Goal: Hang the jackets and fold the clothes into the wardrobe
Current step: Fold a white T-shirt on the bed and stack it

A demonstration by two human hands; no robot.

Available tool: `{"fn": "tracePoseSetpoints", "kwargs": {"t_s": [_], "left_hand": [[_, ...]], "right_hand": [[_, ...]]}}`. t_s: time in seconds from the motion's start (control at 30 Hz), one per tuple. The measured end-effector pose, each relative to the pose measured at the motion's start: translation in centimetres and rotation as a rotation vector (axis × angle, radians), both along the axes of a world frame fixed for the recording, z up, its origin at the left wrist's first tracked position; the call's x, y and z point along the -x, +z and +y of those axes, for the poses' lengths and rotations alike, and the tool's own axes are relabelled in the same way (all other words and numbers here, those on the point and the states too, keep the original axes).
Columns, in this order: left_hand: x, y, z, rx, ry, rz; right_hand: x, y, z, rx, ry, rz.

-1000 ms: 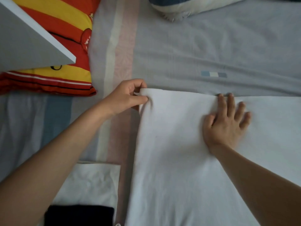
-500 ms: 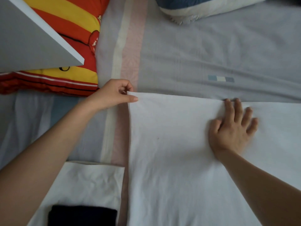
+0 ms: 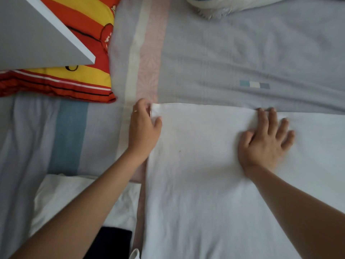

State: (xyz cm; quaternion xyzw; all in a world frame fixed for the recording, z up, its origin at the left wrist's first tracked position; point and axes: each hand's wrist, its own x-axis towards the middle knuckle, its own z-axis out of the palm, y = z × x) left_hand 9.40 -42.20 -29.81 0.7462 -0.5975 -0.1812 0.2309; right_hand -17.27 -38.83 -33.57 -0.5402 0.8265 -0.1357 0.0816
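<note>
A white garment lies spread flat on the bed, filling the lower right of the view. My left hand is at its far left corner, fingers curled round the cloth's edge and thumb on top. My right hand lies flat on the garment near its far edge, fingers straight and spread, pressing it down.
A grey striped bedsheet covers the bed. A red and yellow pillow lies at the far left under a white board corner. Folded white clothes and a dark folded item sit near left. A blue-white pillow lies at the top.
My left hand has turned and moved along the garment's left corner, now gripping it from the side with the thumb on top. My right hand stays pressed flat.
</note>
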Motion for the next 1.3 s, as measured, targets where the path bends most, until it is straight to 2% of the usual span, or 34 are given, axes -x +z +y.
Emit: {"fn": "tracePoseSetpoints", "kwargs": {"t_s": [0.1,0.17,0.23,0.47,0.57,0.77,0.83,0.97,1.03,1.13,1.17,1.23,1.3], "left_hand": [[-0.1,0.2,1.7,-0.188,0.204,0.246],[-0.7,0.5,2.6,-0.311,0.167,0.265],[-1.2,0.8,3.2,-0.362,0.121,0.199],[-1.0,-0.2,4.0,-0.125,0.193,0.094],[-0.1,-0.2,5.2,-0.066,0.271,0.132],[0.3,1.3,10.9,-0.223,0.269,0.335],[0.2,1.7,13.8,-0.240,0.243,0.342],[0.0,2.1,17.7,-0.406,0.173,0.282],[-0.3,2.2,20.4,-0.485,0.135,0.258],[-0.8,2.4,23.4,-0.520,0.068,0.224],[-1.1,2.9,24.5,-0.510,0.041,0.208],[-1.5,3.3,25.1,-0.470,-0.032,0.088],[-2.0,3.6,25.8,-0.404,-0.115,-0.183]], "right_hand": [[0.0,0.1,-0.1,-0.001,0.004,-0.006],[0.0,0.2,0.0,-0.007,0.006,-0.006],[0.0,0.2,0.0,-0.006,0.007,-0.005],[0.0,0.2,-0.1,-0.018,0.008,-0.005],[0.0,0.0,0.0,-0.040,0.020,0.007],[0.1,0.0,0.2,-0.059,0.015,0.001],[0.0,0.1,0.1,-0.050,0.018,0.005],[0.3,0.4,-0.6,-0.104,0.033,-0.023],[0.5,0.7,-0.3,-0.200,0.071,-0.038],[1.8,2.2,-0.8,-0.350,0.134,-0.169],[2.3,3.3,0.1,-0.326,0.163,-0.244],[2.8,4.9,3.1,-0.150,0.201,-0.356],[1.5,6.2,9.4,-0.042,0.233,-0.298]]}}
